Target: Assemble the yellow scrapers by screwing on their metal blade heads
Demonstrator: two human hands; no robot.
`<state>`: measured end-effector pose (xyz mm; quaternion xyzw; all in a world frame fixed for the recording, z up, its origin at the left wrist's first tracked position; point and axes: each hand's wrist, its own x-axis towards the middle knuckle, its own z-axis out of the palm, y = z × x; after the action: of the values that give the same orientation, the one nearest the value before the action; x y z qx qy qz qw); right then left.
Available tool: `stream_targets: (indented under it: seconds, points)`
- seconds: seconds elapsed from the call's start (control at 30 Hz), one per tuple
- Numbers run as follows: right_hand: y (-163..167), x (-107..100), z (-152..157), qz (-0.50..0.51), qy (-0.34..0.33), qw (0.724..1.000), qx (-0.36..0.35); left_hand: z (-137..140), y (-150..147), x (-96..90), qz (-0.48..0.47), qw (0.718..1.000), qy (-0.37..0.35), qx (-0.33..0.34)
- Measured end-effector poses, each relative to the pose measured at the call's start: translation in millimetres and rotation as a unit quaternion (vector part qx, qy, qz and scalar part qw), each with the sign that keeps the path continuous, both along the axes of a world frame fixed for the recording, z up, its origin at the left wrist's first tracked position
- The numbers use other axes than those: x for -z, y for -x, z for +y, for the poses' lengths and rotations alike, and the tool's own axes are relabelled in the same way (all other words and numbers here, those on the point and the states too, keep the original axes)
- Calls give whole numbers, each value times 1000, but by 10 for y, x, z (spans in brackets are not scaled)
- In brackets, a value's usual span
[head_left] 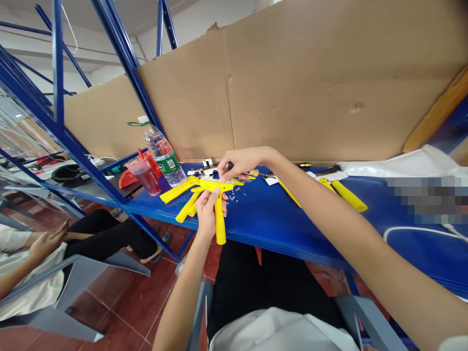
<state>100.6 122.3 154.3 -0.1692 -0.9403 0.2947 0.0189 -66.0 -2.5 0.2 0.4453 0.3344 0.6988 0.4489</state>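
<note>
Left hand (207, 210) grips the yellow handle (220, 222), long axis running toward the person; right hand (239, 163) pinches a dark tool (229, 166) just behind it.

Wall: a white wall (109, 68) shows at 11 o'clock, behind the shelving.
Ceiling: a pale ceiling (91, 19) sits at 11 o'clock, with a thin cord hanging from it.
Backing: a large brown cardboard sheet (310, 83) stands upright from 12 to 2 o'clock, dented and creased.
Frame: blue metal uprights and braces (120, 53) cross at 10 and 11 o'clock.
Worktop: a blue shelf board (292, 219) runs from 9 to 3 o'clock.
Floor: dark red tiles (139, 297) with pale joints lie at 7 o'clock.
Seating: a grey chair (80, 273) stands at 8 o'clock.
Light: even and bright.
</note>
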Motion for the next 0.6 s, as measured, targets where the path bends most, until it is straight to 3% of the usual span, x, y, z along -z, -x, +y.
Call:
stream_targets:
  seconds: [0.13,0.27,0.4,0.6]
  points:
    - [-51,147,199,15,-9,998,66,13,1,-1,-27,999,-16,-25]
    - [-78,396,436,-170,-19,976,135,50,-10,-41,-68,996,-23,-49]
    - [-5,604,526,-243,14,962,126,110,-12,-76,-92,994,-13,-51]
    - [101,764,366,-178,37,979,93,158,31,-29,-99,994,36,-21]
